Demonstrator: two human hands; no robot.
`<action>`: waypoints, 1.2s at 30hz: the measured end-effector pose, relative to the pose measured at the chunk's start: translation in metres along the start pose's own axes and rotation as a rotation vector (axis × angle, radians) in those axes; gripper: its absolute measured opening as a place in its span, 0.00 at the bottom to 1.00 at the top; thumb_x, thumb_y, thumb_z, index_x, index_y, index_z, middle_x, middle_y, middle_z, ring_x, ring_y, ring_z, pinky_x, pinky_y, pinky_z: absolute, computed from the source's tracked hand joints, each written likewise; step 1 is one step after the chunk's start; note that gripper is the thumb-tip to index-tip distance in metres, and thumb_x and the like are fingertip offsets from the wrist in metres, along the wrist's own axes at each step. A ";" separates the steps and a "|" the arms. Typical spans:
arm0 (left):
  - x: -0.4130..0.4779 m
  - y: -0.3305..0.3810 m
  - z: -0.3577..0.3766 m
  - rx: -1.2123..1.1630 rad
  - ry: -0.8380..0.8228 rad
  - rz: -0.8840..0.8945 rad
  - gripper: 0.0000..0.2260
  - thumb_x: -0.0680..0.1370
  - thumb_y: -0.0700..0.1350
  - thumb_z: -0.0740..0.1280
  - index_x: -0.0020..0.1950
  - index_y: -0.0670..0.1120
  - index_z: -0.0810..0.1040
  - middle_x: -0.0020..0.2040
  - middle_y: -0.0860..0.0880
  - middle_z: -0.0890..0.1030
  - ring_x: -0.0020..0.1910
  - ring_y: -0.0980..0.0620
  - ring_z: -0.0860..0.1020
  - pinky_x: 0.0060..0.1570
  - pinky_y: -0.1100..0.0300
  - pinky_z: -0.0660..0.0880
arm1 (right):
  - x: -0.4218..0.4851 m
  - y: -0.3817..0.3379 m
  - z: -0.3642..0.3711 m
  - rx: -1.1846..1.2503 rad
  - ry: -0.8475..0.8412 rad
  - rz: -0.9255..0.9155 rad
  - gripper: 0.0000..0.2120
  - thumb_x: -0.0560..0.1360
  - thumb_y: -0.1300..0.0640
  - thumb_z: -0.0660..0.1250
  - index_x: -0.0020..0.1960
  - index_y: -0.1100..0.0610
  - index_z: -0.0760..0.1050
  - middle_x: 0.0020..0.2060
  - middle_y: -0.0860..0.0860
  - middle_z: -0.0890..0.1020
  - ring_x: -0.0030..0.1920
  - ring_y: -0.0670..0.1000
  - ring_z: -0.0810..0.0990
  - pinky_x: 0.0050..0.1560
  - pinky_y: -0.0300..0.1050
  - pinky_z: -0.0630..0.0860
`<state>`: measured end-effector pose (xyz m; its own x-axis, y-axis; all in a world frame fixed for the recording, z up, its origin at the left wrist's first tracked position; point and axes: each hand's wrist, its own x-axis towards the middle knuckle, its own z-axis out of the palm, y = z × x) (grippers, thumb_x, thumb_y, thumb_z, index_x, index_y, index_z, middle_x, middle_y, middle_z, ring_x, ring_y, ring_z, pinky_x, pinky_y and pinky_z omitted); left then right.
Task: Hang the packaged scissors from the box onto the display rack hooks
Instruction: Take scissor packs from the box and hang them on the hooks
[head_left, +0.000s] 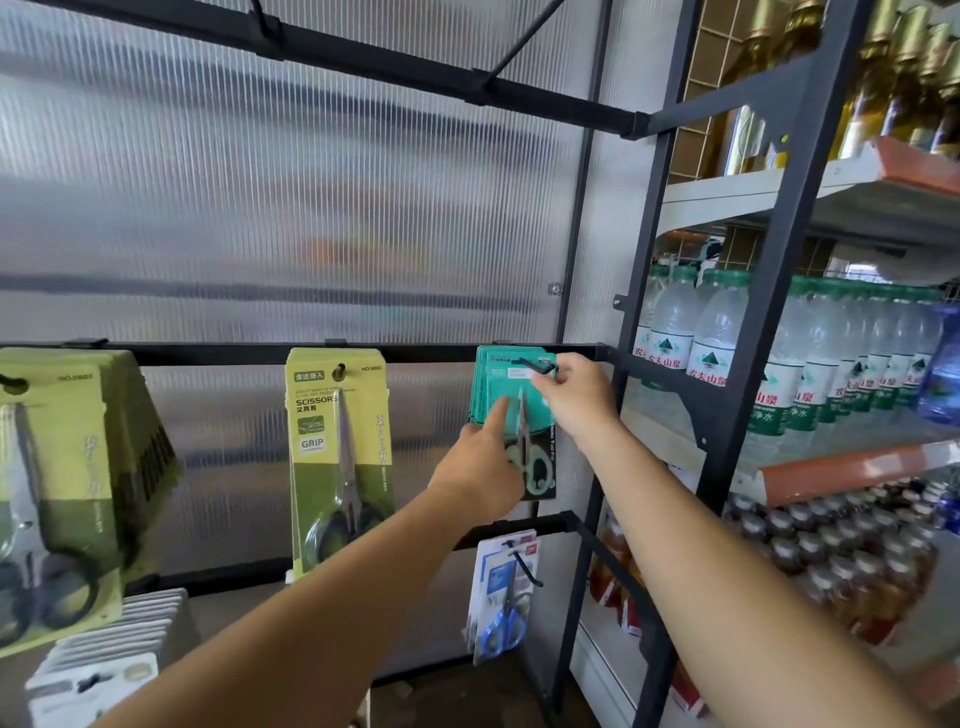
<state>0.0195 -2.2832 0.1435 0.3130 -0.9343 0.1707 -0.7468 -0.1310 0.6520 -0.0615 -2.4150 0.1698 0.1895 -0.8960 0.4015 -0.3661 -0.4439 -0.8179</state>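
Fig. 1. Seating a pack on the far-right hook (535, 365) of the rack rail (208, 355). The teal packaged scissors (496, 397) hang at the front of a teal stack, and the hook tip shows across the card's top. The right hand (574, 400) pinches that top edge between thumb and fingertips. The left hand (480, 473) lays a straight index finger on the card face; we cannot tell whether its other fingers grip the card. We judge the best next move is to slide the card fully back, keep it square, then let go. The yellow-green packs (335, 447) hang to the left.
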 end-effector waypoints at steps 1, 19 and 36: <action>-0.002 -0.003 0.000 0.016 -0.016 0.008 0.37 0.79 0.38 0.62 0.81 0.54 0.43 0.70 0.44 0.66 0.64 0.46 0.73 0.64 0.51 0.74 | 0.002 0.001 0.006 -0.032 0.032 -0.019 0.08 0.79 0.57 0.67 0.57 0.56 0.76 0.49 0.49 0.81 0.43 0.47 0.80 0.30 0.30 0.72; -0.114 -0.076 0.019 0.481 -0.017 0.181 0.31 0.81 0.51 0.59 0.80 0.52 0.47 0.75 0.48 0.59 0.73 0.44 0.61 0.68 0.46 0.67 | -0.169 0.065 0.016 -0.353 -0.134 -0.239 0.22 0.81 0.52 0.62 0.74 0.53 0.66 0.68 0.52 0.71 0.64 0.51 0.74 0.54 0.39 0.68; -0.305 -0.279 0.090 0.768 -0.616 -0.203 0.25 0.83 0.51 0.55 0.78 0.49 0.52 0.75 0.46 0.61 0.73 0.45 0.63 0.66 0.49 0.69 | -0.378 0.169 0.162 -0.593 -1.158 -0.473 0.23 0.82 0.51 0.58 0.76 0.50 0.62 0.68 0.51 0.69 0.66 0.56 0.70 0.57 0.50 0.70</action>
<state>0.0793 -1.9911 -0.1565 0.2806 -0.8509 -0.4441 -0.9572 -0.2821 -0.0643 -0.0471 -2.1505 -0.1872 0.9372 -0.2725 -0.2178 -0.3286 -0.8993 -0.2886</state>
